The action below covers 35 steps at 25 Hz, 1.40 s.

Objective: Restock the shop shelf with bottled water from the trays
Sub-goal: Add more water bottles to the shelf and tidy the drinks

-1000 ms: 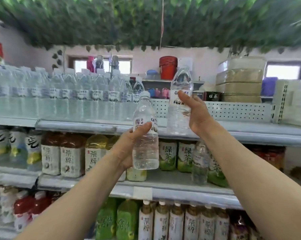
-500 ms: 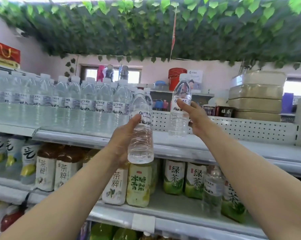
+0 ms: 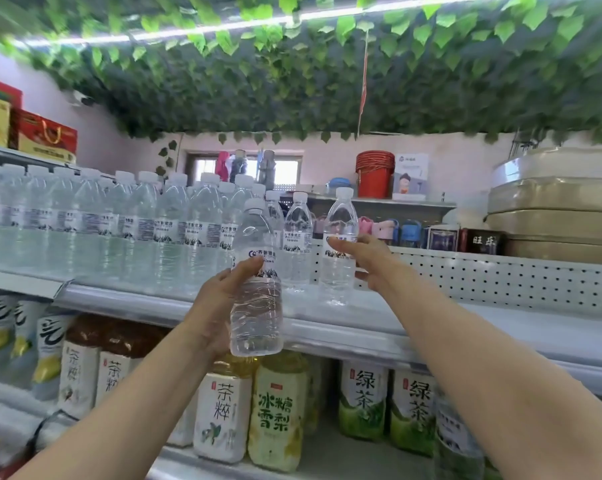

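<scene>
Fingers, left hand: thumb curled across the front of the held bottle at the lower edge of its label; the other fingers wrap behind it and are mostly hidden.
Fingers, right hand: thumb laid across the label of the shelf bottle, the remaining fingers bent round its right side, so the bottle sits pinched between them.
Held bottle, axis: long axis upright, white cap on top, base down.
Held bottle, place: in the air in front of the top shelf, its base below the shelf's front lip and its cap in front of the stocked bottles.
Shelf bottle, axis: upright, cap up, base resting on the top shelf.
Shelf bottle, place: just to the right of the last standing bottle, in front of the perforated back panel.
Left arm: raised from lower left, forearm sloping up to the right, palm turned toward the bottle.
Right arm: stretched from lower right up and forward, wrist over the shelf's front edge.
Stock: row of water bottles fills the left part of the top shelf.
Below: tea bottles line the lower shelf.
Above: green leaves cover the ceiling.
</scene>
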Available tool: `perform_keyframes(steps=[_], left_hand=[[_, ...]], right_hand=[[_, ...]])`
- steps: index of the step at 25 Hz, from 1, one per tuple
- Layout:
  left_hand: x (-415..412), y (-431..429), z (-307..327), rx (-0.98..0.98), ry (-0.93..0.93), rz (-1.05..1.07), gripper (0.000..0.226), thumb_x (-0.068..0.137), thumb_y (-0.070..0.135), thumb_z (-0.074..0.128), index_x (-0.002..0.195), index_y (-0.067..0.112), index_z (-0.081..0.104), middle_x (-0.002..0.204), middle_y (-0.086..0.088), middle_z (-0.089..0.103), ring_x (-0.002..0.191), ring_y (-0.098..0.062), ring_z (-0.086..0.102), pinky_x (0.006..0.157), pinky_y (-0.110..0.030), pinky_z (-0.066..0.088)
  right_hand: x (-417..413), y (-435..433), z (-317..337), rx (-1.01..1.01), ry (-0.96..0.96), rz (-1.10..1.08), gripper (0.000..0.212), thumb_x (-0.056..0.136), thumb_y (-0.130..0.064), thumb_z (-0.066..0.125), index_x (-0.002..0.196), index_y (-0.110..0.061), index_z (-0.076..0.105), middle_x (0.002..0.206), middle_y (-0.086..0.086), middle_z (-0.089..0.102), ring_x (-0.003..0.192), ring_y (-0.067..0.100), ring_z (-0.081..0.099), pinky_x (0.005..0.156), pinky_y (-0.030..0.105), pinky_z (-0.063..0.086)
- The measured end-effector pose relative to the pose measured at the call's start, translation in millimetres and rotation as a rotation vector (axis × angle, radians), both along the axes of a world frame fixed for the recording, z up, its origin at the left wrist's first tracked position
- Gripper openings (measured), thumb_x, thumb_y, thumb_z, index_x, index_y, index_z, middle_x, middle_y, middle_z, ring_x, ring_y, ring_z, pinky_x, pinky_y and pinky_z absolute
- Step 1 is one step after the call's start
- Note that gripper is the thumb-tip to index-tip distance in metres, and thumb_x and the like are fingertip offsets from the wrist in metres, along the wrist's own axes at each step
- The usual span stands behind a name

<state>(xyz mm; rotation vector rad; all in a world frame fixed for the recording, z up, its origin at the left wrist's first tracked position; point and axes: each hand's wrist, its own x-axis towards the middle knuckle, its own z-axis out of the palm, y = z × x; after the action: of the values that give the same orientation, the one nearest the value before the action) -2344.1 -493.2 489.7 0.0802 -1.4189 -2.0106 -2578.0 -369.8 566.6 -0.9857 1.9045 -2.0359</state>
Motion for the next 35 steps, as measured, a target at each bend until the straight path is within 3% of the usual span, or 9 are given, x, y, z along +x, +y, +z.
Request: perform_keyframes(steps=[4,11,16,19,24,28,31,33,35], left_hand=[[-9.0,-14.2,-7.5,0.043,0.007,-0.055,0.087,0.054,0.049,0.094,0.124,0.007,0.062,0.089,-0.012,0.067,0.071,-0.030,0.065,0.069,-0.039,0.053],[-11.1,-13.5,-12.5,0.007,0.067,-0.006,0.098,0.046,0.046,0.098,0.124,-0.003,0.064,0.096,-0.021,0.069,0.072,-0.031,0.067,0.068,-0.039,0.056],[-6.5,-5.9,-11.1,0.022,0.083,0.020,0.072,0.066,0.036,0.089,0.120,-0.005,0.066,0.096,-0.024,0.071,0.075,-0.033,0.069,0.070,-0.040,0.056],[-1.7,-3.9,-11.5,0.015,0.066,0.035,0.072,0.065,0.037,0.090,0.119,-0.004,0.066,0.099,-0.026,0.071,0.078,-0.035,0.070,0.072,-0.042,0.056],[6.7,-0.6,-11.9,-0.003,0.048,0.031,0.082,0.055,0.040,0.095,0.118,-0.004,0.066,0.097,-0.023,0.072,0.077,-0.034,0.070,0.075,-0.043,0.055],[21.4,3.2,-9.9,-0.012,0.068,-0.010,0.066,0.069,0.032,0.090,0.119,-0.003,0.064,0.094,-0.020,0.073,0.074,-0.030,0.070,0.069,-0.040,0.057],[32.3,4.4,-10.4,-0.040,0.071,-0.011,0.065,0.065,0.031,0.084,0.118,0.001,0.062,0.093,-0.016,0.075,0.075,-0.028,0.071,0.069,-0.038,0.057],[41.7,2.8,-10.5,-0.041,0.067,-0.025,0.063,0.066,0.030,0.083,0.118,0.002,0.061,0.092,-0.014,0.075,0.074,-0.027,0.072,0.065,-0.037,0.059],[48.2,0.1,-7.8,-0.060,0.050,-0.007,0.065,0.066,0.033,0.087,0.118,0.003,0.062,0.098,-0.016,0.075,0.080,-0.030,0.072,0.070,-0.042,0.061]], right_hand=[[10.1,-26.0,0.9,0.037,0.029,0.068,0.073,0.068,-0.039,0.094,0.131,-0.022,0.061,0.124,0.001,0.067,0.117,0.022,0.059,0.091,0.041,0.046],[25.0,-67.0,3.3,0.121,0.143,0.024,0.091,0.067,-0.050,0.092,0.144,-0.024,0.051,0.133,0.002,0.059,0.101,0.019,0.060,0.082,0.038,0.054],[28.0,-79.6,-0.1,0.123,0.217,-0.081,0.090,0.055,-0.060,0.093,0.130,-0.023,0.059,0.125,0.002,0.066,0.104,0.023,0.064,0.092,0.047,0.057],[29.7,-78.8,-0.8,0.100,0.228,-0.102,0.070,0.062,-0.052,0.094,0.116,-0.025,0.058,0.118,0.000,0.066,0.107,0.025,0.063,0.098,0.050,0.055],[41.5,-75.0,1.3,0.151,0.245,-0.175,0.075,0.065,-0.056,0.090,0.119,-0.017,0.056,0.118,0.003,0.062,0.107,0.025,0.061,0.098,0.049,0.055],[55.2,-72.5,1.1,0.206,0.273,-0.221,0.051,0.076,-0.055,0.083,0.098,-0.014,0.063,0.099,0.001,0.066,0.091,0.020,0.061,0.095,0.045,0.056],[61.8,-66.1,-3.1,0.218,0.231,-0.221,0.054,0.078,-0.060,0.079,0.089,-0.009,0.068,0.084,-0.001,0.066,0.080,0.021,0.059,0.085,0.039,0.054],[71.6,-54.7,-4.1,0.177,0.241,-0.269,0.058,0.079,-0.067,0.073,0.093,-0.011,0.068,0.086,0.000,0.061,0.084,0.024,0.055,0.075,0.034,0.043],[90.5,-38.8,-0.8,0.058,0.243,-0.259,0.066,0.079,-0.067,0.072,0.116,-0.012,0.066,0.107,0.000,0.066,0.100,0.023,0.059,0.082,0.036,0.047]])
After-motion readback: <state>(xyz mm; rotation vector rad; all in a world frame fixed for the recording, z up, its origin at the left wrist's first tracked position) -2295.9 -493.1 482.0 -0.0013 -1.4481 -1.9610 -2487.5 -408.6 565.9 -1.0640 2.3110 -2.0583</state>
